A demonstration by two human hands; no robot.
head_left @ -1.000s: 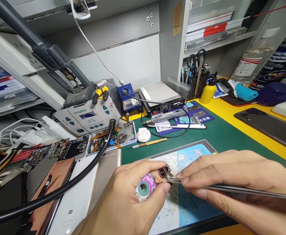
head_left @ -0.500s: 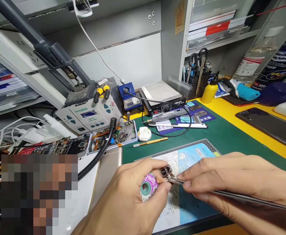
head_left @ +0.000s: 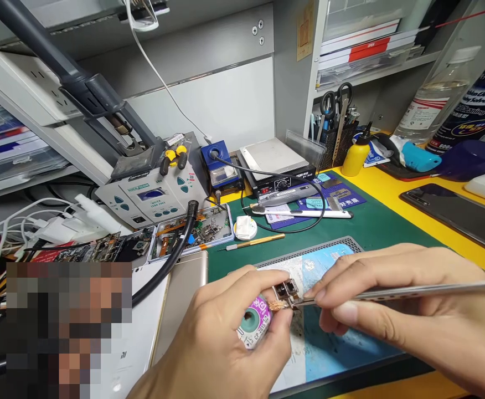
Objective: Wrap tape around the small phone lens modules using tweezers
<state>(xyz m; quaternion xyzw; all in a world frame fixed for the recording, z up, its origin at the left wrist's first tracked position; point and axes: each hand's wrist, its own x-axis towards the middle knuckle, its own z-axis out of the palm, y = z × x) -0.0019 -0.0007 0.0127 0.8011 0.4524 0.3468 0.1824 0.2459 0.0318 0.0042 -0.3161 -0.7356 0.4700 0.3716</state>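
Note:
My left hand (head_left: 230, 332) is closed around a small spool of desoldering braid (head_left: 254, 321) with a purple and white label and a green hub. A tuft of copper braid (head_left: 277, 305) sticks out of the spool. By the left fingertips sits a small dual-lens phone camera module (head_left: 286, 288); the fingers partly hide how it is held. My right hand (head_left: 375, 293) pinches slim metal tweezers (head_left: 425, 290), their shaft running out to the right. The tweezers' tip meets the module's lower edge, close to the braid.
Below the hands lies a blue and white work pad (head_left: 342, 349) on a green mat (head_left: 392, 233). Behind stand a hot air station (head_left: 155, 194), a tray of circuit parts (head_left: 209, 230) and a hot plate (head_left: 275, 158). A black hose (head_left: 176, 249) crosses at left; a phone (head_left: 458, 216) lies right.
My right hand has turned, bringing the tweezers' shaft up to nearly level. My left hand, with the spool and the camera module, has shifted slightly to the right.

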